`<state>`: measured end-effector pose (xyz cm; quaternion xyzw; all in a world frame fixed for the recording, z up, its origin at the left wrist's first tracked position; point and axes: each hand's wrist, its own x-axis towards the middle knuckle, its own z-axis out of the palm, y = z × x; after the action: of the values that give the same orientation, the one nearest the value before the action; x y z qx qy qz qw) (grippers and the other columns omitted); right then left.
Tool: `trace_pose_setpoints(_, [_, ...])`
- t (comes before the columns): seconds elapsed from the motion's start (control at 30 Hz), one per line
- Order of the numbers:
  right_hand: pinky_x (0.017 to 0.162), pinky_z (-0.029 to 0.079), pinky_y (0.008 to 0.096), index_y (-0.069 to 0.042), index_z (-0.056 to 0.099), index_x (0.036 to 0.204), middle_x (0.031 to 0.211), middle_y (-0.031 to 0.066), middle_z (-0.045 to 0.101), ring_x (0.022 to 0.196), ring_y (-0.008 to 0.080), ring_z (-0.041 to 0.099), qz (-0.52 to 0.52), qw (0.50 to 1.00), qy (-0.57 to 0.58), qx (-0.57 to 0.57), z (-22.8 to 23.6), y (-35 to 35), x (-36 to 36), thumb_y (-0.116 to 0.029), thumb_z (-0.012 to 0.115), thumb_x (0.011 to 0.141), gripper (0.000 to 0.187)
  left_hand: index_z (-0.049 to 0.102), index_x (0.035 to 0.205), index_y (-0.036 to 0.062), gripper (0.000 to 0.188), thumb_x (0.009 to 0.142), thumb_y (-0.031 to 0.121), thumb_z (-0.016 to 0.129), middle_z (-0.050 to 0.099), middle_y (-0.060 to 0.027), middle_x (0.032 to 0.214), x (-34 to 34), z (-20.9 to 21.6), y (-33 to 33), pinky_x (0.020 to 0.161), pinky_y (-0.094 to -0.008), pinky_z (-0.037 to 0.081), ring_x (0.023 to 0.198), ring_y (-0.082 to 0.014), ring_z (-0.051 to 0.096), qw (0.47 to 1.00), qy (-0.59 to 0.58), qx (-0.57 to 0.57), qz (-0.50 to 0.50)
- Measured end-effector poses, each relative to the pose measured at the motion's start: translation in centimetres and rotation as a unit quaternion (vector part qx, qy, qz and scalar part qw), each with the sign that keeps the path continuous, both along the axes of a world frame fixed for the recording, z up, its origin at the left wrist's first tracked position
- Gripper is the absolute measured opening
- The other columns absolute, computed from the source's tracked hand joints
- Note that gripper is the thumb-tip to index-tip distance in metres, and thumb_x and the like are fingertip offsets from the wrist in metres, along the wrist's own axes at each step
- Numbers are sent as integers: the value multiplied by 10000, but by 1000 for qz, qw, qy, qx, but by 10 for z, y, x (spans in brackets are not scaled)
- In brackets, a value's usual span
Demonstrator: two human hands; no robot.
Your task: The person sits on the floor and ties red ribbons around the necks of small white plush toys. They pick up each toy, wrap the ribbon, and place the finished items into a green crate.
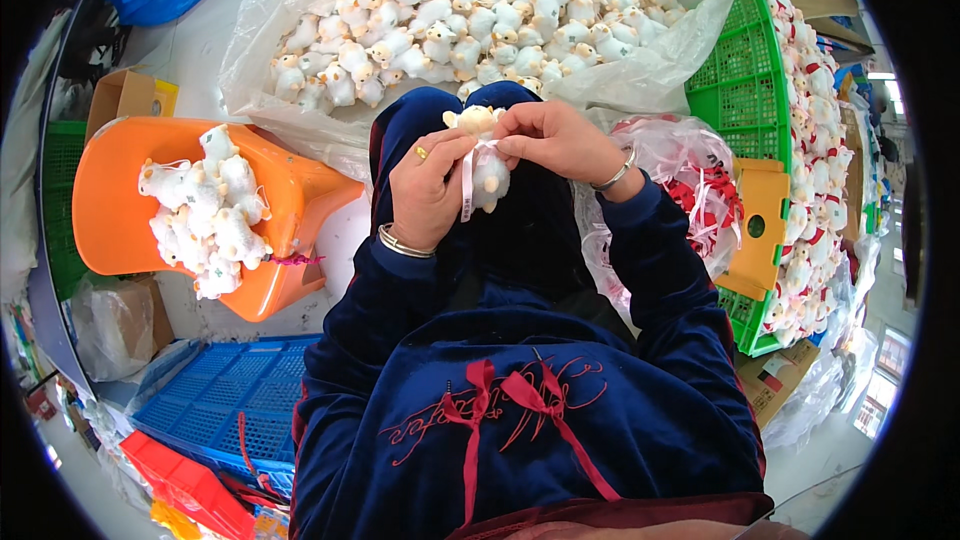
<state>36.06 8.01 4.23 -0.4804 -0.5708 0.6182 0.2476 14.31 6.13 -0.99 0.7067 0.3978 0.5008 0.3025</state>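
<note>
Over my lap I hold a small white plush toy point(491, 180) with a cream head facing up. My left hand point(428, 185), with a ring and a bracelet, is closed on the toy's left side. A pale pink ribbon point(467, 188) hangs down beside those fingers and runs across the toy's neck. At the toy's right side, my right hand point(550, 143) pinches the ribbon at the neck with thumb and forefinger. The fingertips partly hide where the ribbon crosses.
Ahead lies a large plastic bag point(255, 60) heaped with similar toys. On my left, an orange chair point(110, 195) bears several finished-looking toys. To my right are a bag of red and pale ribbons point(700, 180) and a green crate point(735, 70). A blue crate point(230, 395) stands lower left.
</note>
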Motion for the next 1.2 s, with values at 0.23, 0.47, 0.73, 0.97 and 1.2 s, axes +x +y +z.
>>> trace_pose_setpoints(0.23, [704, 491, 232, 7, 680, 967, 917, 27, 691, 805, 84, 607, -156, 981, 78, 86, -19, -8, 0, -124, 613, 999, 150, 711, 1034, 12, 178, 859, 7, 747, 737, -147, 1061, -5, 1, -4, 819, -340, 569, 940, -291, 715, 1000, -13, 1, -8])
trace_pose_setpoints(0.47, [604, 428, 232, -52, 572, 927, 878, 22, 616, 709, 81, 517, -134, 946, 291, -46, -22, -12, -24, -163, 568, 1042, 160, 675, 980, 1, 90, 896, 7, 707, 717, -173, 1069, -12, 4, -6, 802, -335, 560, 900, -288, 706, 999, -6, -43, -3])
trace_pose_setpoints(0.73, [648, 445, 256, -39, 592, 990, 811, -5, 553, 715, 93, 507, -106, 968, -4, 225, -30, -13, -31, -137, 694, 950, 147, 685, 988, 4, 58, 934, 26, 684, 698, -124, 997, -21, 13, -4, 706, -296, 521, 793, -213, 662, 995, 14, -98, 1])
trace_pose_setpoints(0.97, [648, 481, 337, -42, 652, 977, 831, 97, 607, 704, 250, 587, -68, 934, -73, 343, -22, -17, -45, -89, 727, 858, 149, 737, 1089, 17, 177, 916, 4, 698, 667, -76, 913, -14, 22, -6, 676, -284, 502, 795, -174, 648, 986, -60, -148, -50])
trace_pose_setpoints(1.2, [651, 495, 341, -42, 656, 940, 829, 102, 622, 726, 255, 628, -137, 936, -104, 307, -30, -28, -47, -93, 722, 867, 110, 736, 1039, -15, 198, 1011, 85, 568, 674, -30, 900, -23, 23, 0, 716, -221, 472, 799, -91, 605, 921, -163, -304, -178])
